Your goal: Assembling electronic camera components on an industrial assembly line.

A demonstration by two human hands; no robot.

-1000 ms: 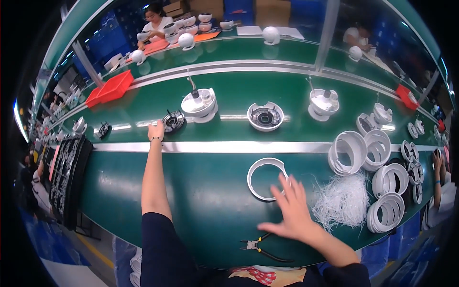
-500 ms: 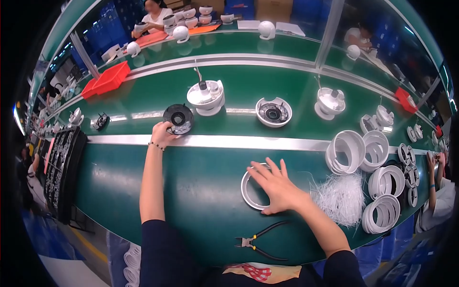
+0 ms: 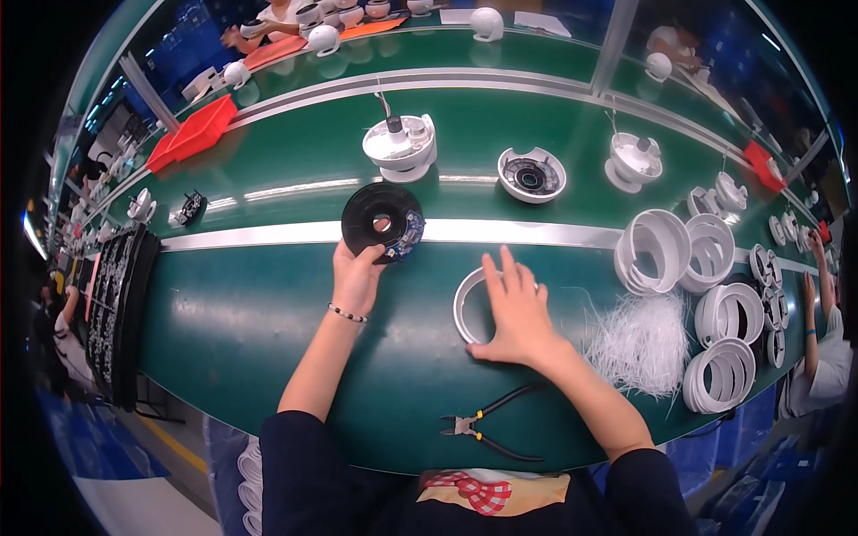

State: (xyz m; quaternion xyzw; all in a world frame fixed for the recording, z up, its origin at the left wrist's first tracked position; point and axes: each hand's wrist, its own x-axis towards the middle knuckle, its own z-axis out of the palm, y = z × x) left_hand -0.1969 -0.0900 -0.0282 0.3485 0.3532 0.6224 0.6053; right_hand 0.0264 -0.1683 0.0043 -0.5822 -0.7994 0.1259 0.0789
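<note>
My left hand (image 3: 359,275) pinches a black round disc (image 3: 367,217) by its near edge, above the metal strip. The disc has a central hole, and a blue circuit board sits on its right side. My right hand (image 3: 520,314) is spread over a white ring (image 3: 460,308) on the green bench. Its thumb reaches the ring's near rim; its palm and fingers hide the ring's right side. Below that hand lies a pair of cutting pliers (image 3: 463,426) with black and yellow handles, jaws apart. To its right is a heap of thin white plastic strips (image 3: 639,347).
Stacked white rings (image 3: 719,375) stand at the right, beside the strips. Beyond the metal strip (image 3: 536,232) are white rounded housings (image 3: 400,145) and a white bowl-shaped part (image 3: 532,176). Black trays (image 3: 121,317) stand at the left. Other people work behind and at the right.
My left hand has brought the black disc nearer and to the right, turning it so the blue board shows. My right hand stays spread over the white ring, which has shifted slightly away from me.
</note>
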